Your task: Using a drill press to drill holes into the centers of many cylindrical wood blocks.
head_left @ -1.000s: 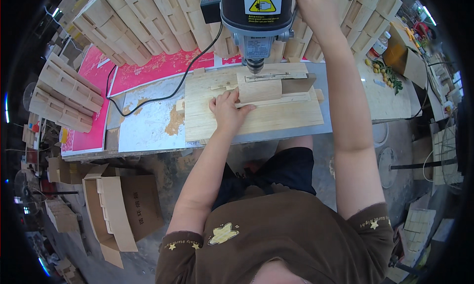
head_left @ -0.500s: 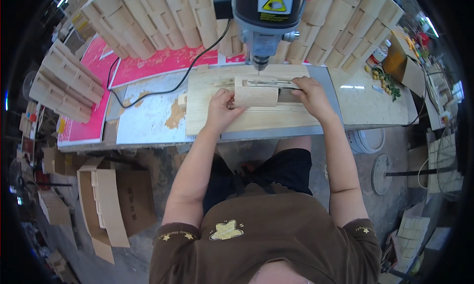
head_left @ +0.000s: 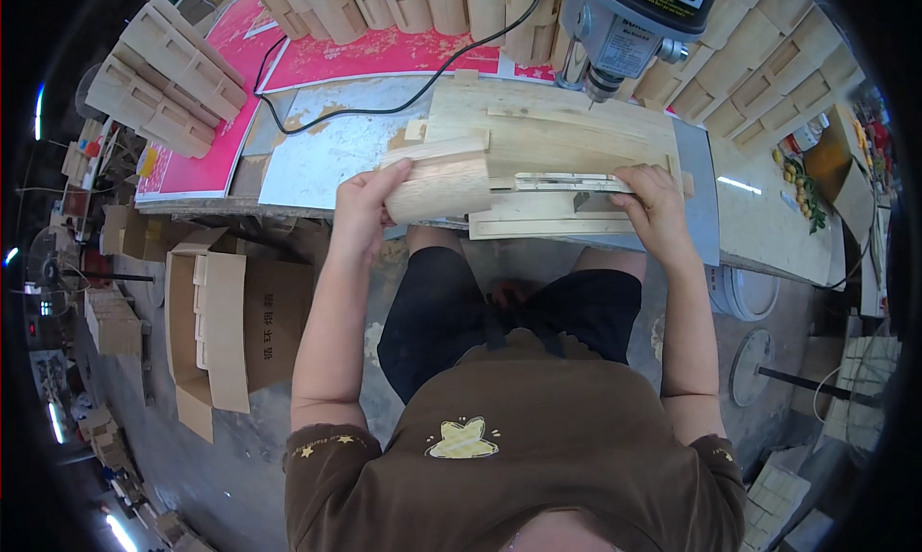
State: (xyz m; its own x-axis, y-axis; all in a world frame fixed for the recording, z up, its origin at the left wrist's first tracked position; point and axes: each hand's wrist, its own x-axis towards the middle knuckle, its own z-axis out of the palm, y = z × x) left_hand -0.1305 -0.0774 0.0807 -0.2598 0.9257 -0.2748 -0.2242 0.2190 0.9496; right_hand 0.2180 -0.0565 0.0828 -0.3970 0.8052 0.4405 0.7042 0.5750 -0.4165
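My left hand grips a pale wooden block with a rounded side, thumb on top and fingers beneath. The block is tilted slightly over the near left part of a wooden board jig. My right hand pinches the right end of a narrow, light slotted strip. This strip lies level above the jig's near rail, its left end a little apart from the block. Beyond it hangs the drill press, its chuck over the far part of the jig.
Many similar rounded wooden pieces stand stacked along the back, with another stack at left. A black cable crosses the bench. On the floor at left is an open cardboard box; a white bucket stands below right.
The wooden block has come off the strip and moved left and nearer in my left hand. My right hand still pinches the strip. The head view has shifted, moving the drill press rightward in the picture.
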